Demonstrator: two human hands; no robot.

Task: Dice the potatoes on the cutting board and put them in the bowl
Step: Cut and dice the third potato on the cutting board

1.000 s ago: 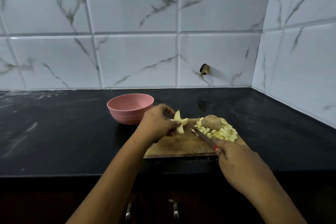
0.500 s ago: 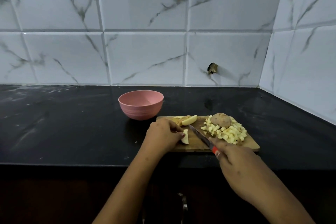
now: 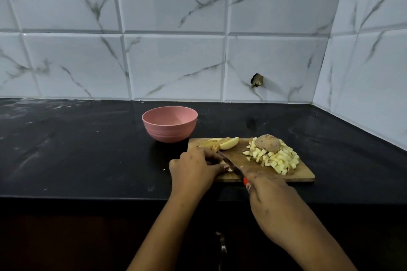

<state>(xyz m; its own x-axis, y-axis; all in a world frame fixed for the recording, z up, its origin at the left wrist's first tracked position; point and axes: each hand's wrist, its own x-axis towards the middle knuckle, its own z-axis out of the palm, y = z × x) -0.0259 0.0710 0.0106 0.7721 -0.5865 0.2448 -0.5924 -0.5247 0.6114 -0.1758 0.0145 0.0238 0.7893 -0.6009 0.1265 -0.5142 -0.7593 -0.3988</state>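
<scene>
Whole potato [image 3: 267, 143], one; bowl [image 3: 169, 126], one; knife [image 3: 231, 165], one.

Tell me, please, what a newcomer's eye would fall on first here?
A pale pile of diced potato covers the right of the cutting board, a brown-skinned potato on top. At the board's left, the right hand holds a knife against a potato wedge under the left hand. A pink bowl stands behind the board's left corner.
</scene>
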